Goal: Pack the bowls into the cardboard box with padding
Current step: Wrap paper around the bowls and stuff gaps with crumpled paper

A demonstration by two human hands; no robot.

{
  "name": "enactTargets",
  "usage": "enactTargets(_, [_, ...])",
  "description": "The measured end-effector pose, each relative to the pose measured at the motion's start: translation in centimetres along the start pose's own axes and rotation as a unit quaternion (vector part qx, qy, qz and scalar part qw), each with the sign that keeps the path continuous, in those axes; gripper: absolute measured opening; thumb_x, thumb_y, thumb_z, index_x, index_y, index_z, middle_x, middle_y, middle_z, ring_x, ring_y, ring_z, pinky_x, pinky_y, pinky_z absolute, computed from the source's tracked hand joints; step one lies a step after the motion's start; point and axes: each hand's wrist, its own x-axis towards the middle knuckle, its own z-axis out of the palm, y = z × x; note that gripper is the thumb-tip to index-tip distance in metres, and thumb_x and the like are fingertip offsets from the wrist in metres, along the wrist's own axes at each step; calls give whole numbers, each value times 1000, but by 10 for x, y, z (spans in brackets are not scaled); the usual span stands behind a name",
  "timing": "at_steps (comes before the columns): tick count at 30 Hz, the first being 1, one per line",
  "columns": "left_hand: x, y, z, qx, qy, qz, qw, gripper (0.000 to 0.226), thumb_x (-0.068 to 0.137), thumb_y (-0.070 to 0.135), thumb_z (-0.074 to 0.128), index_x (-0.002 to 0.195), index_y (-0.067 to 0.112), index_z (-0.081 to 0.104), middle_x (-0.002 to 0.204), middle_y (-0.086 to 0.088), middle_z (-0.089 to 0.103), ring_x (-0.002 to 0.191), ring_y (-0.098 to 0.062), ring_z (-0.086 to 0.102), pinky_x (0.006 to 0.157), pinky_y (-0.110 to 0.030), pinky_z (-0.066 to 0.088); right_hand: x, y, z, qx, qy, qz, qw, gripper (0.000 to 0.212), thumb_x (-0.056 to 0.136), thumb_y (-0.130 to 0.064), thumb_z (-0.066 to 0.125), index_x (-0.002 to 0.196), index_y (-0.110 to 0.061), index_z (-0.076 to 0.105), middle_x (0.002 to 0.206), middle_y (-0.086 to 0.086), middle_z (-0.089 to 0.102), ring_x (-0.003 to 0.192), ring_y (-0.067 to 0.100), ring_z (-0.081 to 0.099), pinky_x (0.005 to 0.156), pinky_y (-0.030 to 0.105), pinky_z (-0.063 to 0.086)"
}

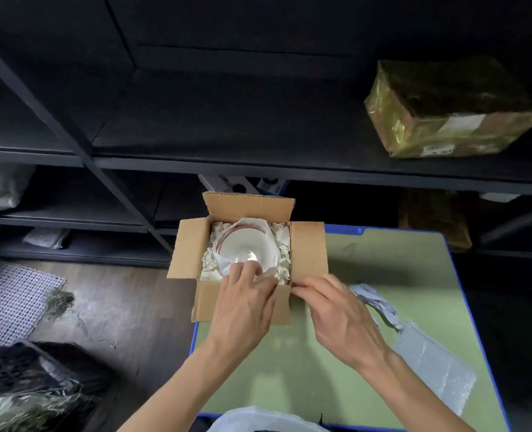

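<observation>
An open cardboard box (pixel 190 254) stands at the far left corner of a green table (pixel 383 275). Inside it lies a white bowl (pixel 246 244), stacked on another with paper between, and crumpled white paper padding (pixel 282 241) fills the sides. My left hand (pixel 243 304) reaches over the near box wall, its fingertips pinching the paper at the bowl's near rim. My right hand (pixel 336 313) is at the box's near right corner, fingers together on the edge of the paper there.
A sheet of bubble wrap (pixel 436 363) and a scrap of crumpled paper (pixel 373 304) lie on the table to the right. Dark shelving stands behind, with a taped parcel (pixel 445 110) on it. A crate with straw (pixel 31 388) sits on the floor at left.
</observation>
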Motion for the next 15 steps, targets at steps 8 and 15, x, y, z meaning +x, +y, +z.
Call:
enactTargets(8, [6,50,12,-91,2,90,992,15,99,23,53,95,20,67,87,3,52,80,-20,49,71,-36,45,-52,51,4,2,13,108,994,38,79,3,71,107,-22,72,99,-11,67,93,15,65,71,29,52])
enactTargets(15, [-4,90,67,-84,-119,169,975,20,96,27,46,98,26,66,86,5,59,77,-20,51,68,-37,47,-97,95,12,-1,-52,277,959,29,97,-20,55,121,-31,65,123,-13,63,118,14,56,82,34,51])
